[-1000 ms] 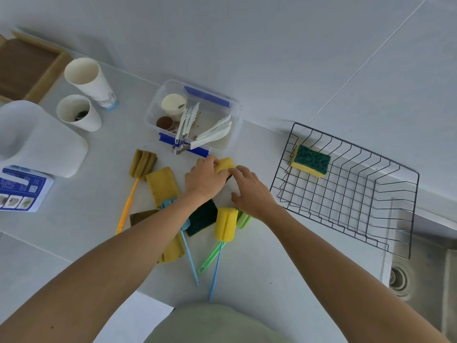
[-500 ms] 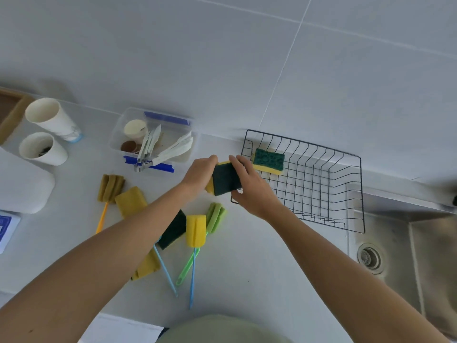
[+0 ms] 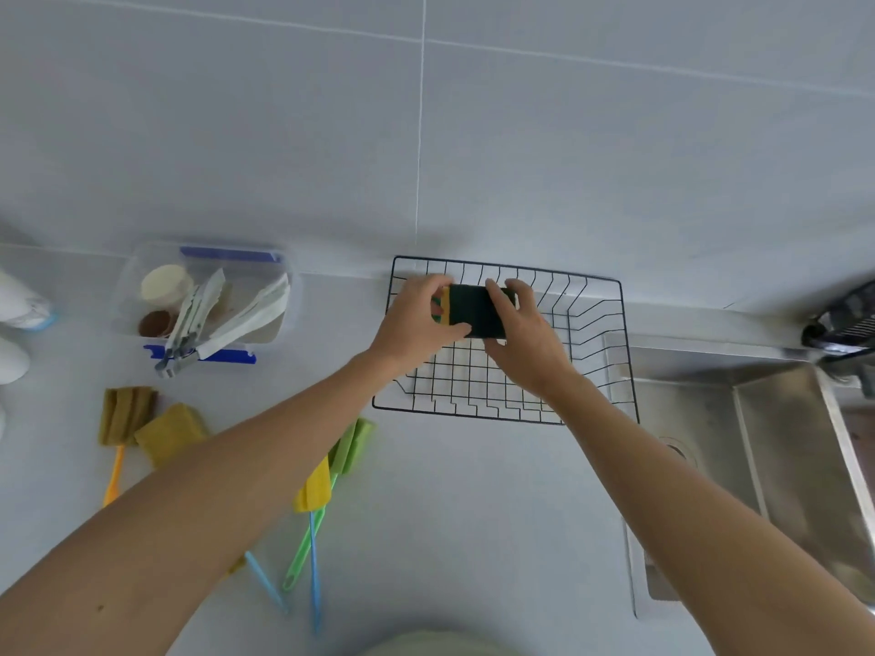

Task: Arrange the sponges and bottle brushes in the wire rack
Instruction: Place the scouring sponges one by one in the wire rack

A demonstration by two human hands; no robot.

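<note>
Holding one green-and-yellow sponge (image 3: 476, 309) between both hands over the far left part of the wire rack (image 3: 592, 352); left hand (image 3: 416, 314) and right hand (image 3: 525, 333) pinching opposite ends. Possibly a second sponge underneath, hidden by fingers. Risk: uneven release, sponge tipping or landing askew. Bottle brushes (image 3: 331, 471) left of rack on desk (image 3: 473, 513), crossed, liable to snag together when lifted.

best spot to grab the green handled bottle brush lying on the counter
Take the green bottle brush by its thin handle near the looped end, coming from above. That end lies flat and bare on the counter. Higher up, the blue-handled brush crosses it, and the left arm hides part of the sponge head, so the lower handle offers the clearest grip.
</note>
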